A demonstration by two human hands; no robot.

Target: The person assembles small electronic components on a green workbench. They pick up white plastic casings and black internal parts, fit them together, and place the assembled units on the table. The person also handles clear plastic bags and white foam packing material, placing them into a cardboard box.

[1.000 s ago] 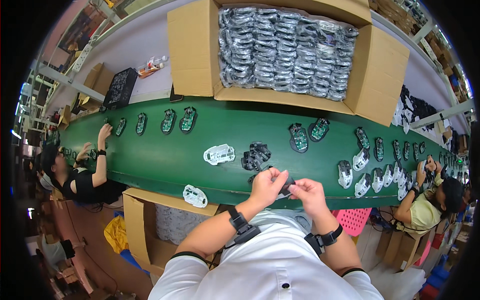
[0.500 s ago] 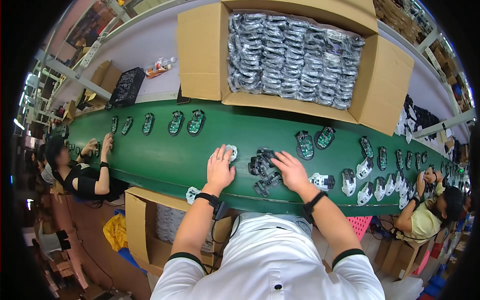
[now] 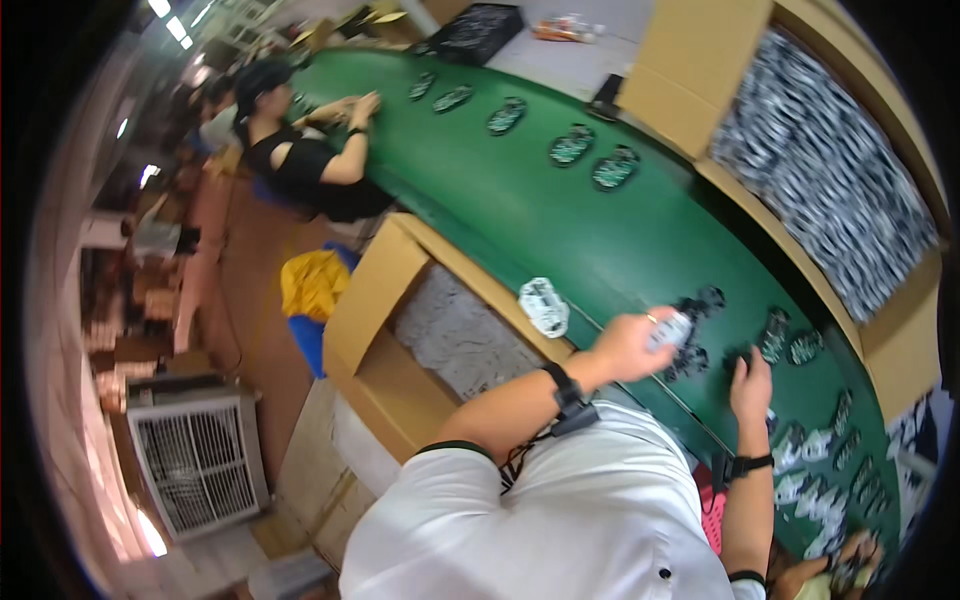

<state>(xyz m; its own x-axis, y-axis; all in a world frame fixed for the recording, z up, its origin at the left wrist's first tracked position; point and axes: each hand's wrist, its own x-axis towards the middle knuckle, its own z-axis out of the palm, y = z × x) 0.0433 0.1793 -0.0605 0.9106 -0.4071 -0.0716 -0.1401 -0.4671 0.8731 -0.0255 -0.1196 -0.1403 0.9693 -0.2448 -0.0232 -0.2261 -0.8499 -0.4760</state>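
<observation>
My left hand is closed round a white mouse shell above the near edge of the green bench. To the right, my right hand pinches a small black plastic part, blurred by motion. Between and beyond my hands lies a loose pile of black plastic mouse parts. Another white mouse shell rests at the bench's near edge, left of my left hand.
Mouse bases with green circuit boards line the green belt. A carton of wrapped pieces stands at the far right; another open carton sits below the bench. A co-worker works at the left, another at lower right.
The view has swung left and tilted. My left hand has lifted the white shell it was over; my right hand has moved off the pile with a black part.
</observation>
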